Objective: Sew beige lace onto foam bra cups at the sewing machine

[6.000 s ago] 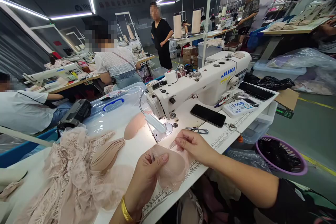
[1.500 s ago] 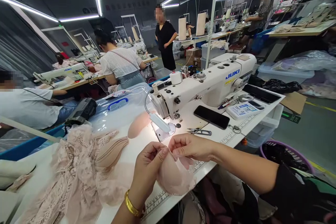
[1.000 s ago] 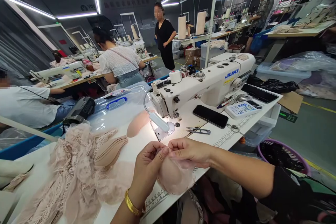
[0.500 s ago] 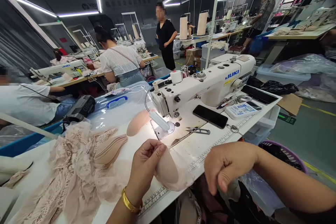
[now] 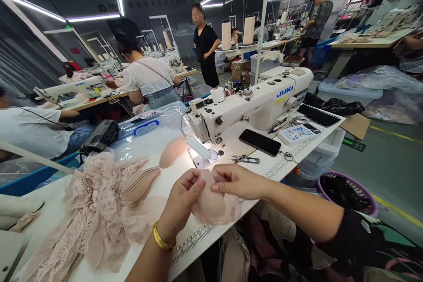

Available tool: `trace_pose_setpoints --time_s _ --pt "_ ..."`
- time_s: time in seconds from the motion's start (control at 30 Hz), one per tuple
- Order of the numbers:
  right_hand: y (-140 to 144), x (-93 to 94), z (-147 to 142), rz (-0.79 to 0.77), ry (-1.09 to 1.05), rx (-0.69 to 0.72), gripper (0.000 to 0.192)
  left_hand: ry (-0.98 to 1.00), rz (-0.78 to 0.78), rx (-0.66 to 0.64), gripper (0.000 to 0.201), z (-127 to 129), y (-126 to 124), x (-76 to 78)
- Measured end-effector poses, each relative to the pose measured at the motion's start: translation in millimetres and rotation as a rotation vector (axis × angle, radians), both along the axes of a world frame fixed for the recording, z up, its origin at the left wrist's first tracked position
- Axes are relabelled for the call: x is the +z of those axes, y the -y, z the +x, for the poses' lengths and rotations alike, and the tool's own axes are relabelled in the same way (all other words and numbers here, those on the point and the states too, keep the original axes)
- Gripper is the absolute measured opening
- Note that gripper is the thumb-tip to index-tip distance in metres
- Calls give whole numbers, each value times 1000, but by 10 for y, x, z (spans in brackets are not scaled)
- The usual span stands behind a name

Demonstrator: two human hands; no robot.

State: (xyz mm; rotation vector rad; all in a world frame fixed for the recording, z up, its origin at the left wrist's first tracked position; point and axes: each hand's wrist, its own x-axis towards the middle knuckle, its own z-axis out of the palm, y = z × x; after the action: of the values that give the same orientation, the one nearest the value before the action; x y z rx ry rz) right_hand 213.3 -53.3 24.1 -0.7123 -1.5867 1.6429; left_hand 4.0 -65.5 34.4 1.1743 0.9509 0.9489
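Between my two hands is a beige bra cup (image 5: 209,202) with sheer fabric along its lower edge, held just over the table's front edge. My left hand (image 5: 187,200), with a gold bangle at the wrist, pinches its upper left side. On the upper right side, my right hand (image 5: 236,180) closes thumb and fingers on the same cup. Behind them stands a white JUKI sewing machine (image 5: 254,101), its lamp lit over the needle plate (image 5: 211,158). Another smooth cup (image 5: 172,152) lies left of the plate. Thread snips (image 5: 245,159) rest to the right.
Beige lace garments (image 5: 95,202) and stacked cups (image 5: 139,183) lie on the left. A black phone (image 5: 260,142) and a white box (image 5: 295,134) sit at the right. Fabric pieces hang at my lap; a purple basket (image 5: 346,194) stands on the floor. Several people are around.
My right hand has moved left from beyond the table edge and taken hold of the cup. The cup has risen slightly in my left hand. The view has shifted slightly.
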Motion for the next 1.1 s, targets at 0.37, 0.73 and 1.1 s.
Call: trace_pose_setpoints --time_s 0.37,0.73,1.1 --pt "73 -318 214 -322 -138 254 66 80 -75 -265 41 -56 22 -14" --pt "-376 -247 367 1114 691 -78 21 -940 695 -608 18 -93 218 460" --pt "-921 -593 208 1257 960 33 21 -1426 846 -472 56 -36 -387 -55"
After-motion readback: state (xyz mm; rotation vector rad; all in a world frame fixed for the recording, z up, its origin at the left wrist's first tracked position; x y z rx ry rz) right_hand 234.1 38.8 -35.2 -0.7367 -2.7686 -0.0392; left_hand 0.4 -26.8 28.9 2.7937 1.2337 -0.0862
